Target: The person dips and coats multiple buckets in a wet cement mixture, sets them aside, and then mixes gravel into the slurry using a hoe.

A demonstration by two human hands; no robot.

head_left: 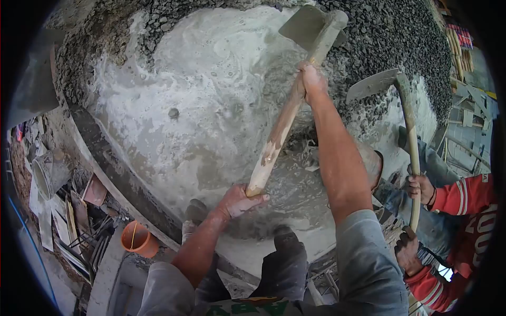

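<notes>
A long-handled hoe (279,129) slants across the middle of the view, its wooden shaft smeared with grey mix. My left hand (238,202) is wrapped round the lower end of the shaft. Farther up, near the head, my right hand (313,81) grips the same shaft. The hoe's broad metal blade (301,25) is over the gravel and wet mix at the top. Below the shaft spreads a pool of wet grey cement mix (200,105), with a small dark lump (173,113) on its surface. My boots (285,238) stand at its near edge.
Dark gravel (392,31) is heaped at the back and right. On the right, a person in red sleeves (458,197) holds another hoe (410,113). A curved rim (113,192) bounds the mix at left; beyond it are an orange bucket (139,239) and scrap wood (62,221).
</notes>
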